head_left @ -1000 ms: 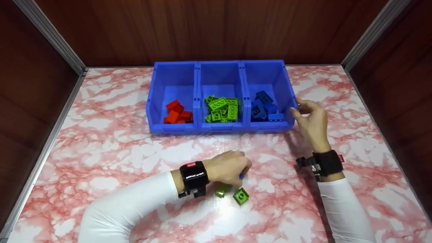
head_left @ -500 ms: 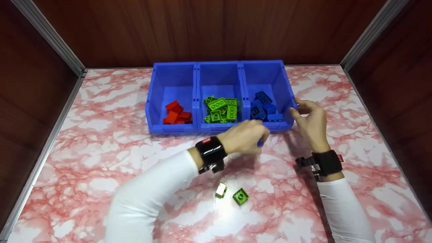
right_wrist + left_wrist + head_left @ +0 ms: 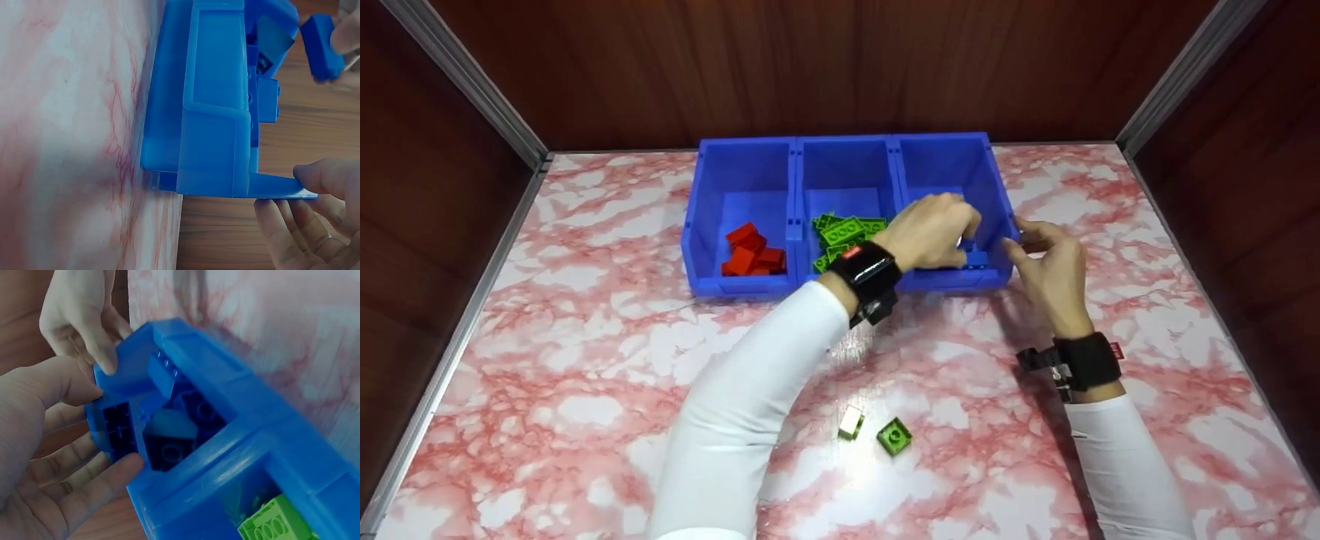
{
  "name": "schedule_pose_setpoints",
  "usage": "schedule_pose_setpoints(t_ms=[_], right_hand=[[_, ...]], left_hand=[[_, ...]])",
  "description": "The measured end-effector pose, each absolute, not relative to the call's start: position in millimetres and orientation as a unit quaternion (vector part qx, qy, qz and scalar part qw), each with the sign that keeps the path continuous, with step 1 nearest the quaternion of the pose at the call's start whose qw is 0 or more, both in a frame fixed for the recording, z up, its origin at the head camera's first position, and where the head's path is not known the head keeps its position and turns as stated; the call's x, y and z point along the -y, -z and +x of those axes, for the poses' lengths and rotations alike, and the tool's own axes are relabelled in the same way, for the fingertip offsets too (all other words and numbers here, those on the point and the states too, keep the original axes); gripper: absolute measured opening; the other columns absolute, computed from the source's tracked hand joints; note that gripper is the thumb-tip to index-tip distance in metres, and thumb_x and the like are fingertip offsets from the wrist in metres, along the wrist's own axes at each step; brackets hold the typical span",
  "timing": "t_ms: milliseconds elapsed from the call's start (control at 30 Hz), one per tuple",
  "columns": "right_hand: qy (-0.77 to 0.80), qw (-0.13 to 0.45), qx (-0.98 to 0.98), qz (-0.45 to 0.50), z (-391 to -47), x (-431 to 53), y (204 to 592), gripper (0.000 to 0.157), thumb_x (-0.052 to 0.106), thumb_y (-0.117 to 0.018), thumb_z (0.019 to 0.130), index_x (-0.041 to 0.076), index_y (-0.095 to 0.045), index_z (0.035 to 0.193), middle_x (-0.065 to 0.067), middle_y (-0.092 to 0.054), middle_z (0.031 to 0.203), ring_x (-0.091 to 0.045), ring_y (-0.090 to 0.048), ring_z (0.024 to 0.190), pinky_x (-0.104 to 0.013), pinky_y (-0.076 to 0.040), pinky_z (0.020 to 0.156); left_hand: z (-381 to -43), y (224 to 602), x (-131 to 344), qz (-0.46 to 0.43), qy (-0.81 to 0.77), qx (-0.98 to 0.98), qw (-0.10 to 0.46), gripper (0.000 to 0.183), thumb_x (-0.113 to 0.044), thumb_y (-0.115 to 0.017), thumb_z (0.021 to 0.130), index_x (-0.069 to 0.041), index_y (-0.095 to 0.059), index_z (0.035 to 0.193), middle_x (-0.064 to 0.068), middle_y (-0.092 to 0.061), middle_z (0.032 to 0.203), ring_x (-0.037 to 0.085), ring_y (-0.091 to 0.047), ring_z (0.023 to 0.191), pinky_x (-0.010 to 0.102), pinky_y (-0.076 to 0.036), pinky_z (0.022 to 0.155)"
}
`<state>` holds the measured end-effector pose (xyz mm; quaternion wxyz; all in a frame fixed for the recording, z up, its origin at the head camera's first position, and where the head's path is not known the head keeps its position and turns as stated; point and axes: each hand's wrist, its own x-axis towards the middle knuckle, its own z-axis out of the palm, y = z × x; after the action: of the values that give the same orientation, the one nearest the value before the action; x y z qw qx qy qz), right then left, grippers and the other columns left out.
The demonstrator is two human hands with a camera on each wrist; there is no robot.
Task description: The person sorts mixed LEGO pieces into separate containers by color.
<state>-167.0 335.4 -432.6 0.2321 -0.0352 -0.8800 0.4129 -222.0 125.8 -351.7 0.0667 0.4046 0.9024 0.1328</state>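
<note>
My left hand (image 3: 931, 231) is over the right compartment of the blue three-part bin (image 3: 742, 286). It holds a blue toy brick (image 3: 320, 48), seen against thumb and finger in the right wrist view; from the head view the hand mostly hides it. Below lie several blue bricks (image 3: 163, 376), some with their hollow undersides showing. My right hand (image 3: 1054, 277) pinches the bin's right side wall (image 3: 275, 185), thumb on the inner face and fingers outside. Two small green bricks (image 3: 894, 436) lie on the table in front of the bin.
Red bricks (image 3: 754, 251) fill part of the left compartment, and green bricks (image 3: 841, 231) sit in the middle one. Dark wood-look panels (image 3: 825, 67) enclose the marbled red-and-white table (image 3: 585, 360) at the back and sides.
My left hand has lifted the blue brick from beside the green ones and carried it away from me, up to the bin's right compartment. My right hand has stayed at the side wall.
</note>
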Motion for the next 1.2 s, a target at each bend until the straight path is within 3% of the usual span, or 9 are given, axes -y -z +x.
schedule_pose_setpoints(t_ms=[567, 867, 1200], right_hand=[[-0.409, 0.249, 0.878, -0.031, -168, -336, 434, 0.031, 0.007, -0.077, 0.091, 0.000, -0.077, 0.121, -0.021, -0.080, 0.098, 0.018, -0.057, 0.071, -0.004, -0.045, 0.064], [-0.409, 0.242, 0.879, -0.030, -168, -337, 435, 0.032, 0.008, -0.077, 0.092, 0.001, -0.076, 0.123, -0.022, -0.080, 0.101, 0.019, -0.057, 0.071, -0.004, -0.046, 0.065], [-0.409, 0.241, 0.879, -0.033, -168, -336, 434, 0.032, 0.008, -0.077, 0.092, 0.001, -0.076, 0.123, -0.021, -0.081, 0.101, 0.018, -0.057, 0.072, -0.005, -0.046, 0.066]], left_hand=[[-250, 355, -153, 0.377, -0.118, -0.918, 0.040, 0.022, -0.020, -0.074, 0.096, -0.011, -0.077, 0.115, 0.006, -0.075, 0.123, 0.023, -0.071, 0.114, 0.034, -0.061, 0.098], [-250, 362, -153, 0.382, -0.092, -0.919, 0.037, 0.021, -0.021, -0.070, 0.096, -0.014, -0.078, 0.114, 0.002, -0.080, 0.115, 0.021, -0.075, 0.106, 0.037, -0.064, 0.093], [-245, 353, -127, 0.393, -0.115, -0.912, 0.035, 0.034, -0.025, -0.067, 0.099, -0.014, -0.073, 0.130, 0.005, -0.073, 0.134, 0.023, -0.069, 0.123, 0.037, -0.058, 0.106]])
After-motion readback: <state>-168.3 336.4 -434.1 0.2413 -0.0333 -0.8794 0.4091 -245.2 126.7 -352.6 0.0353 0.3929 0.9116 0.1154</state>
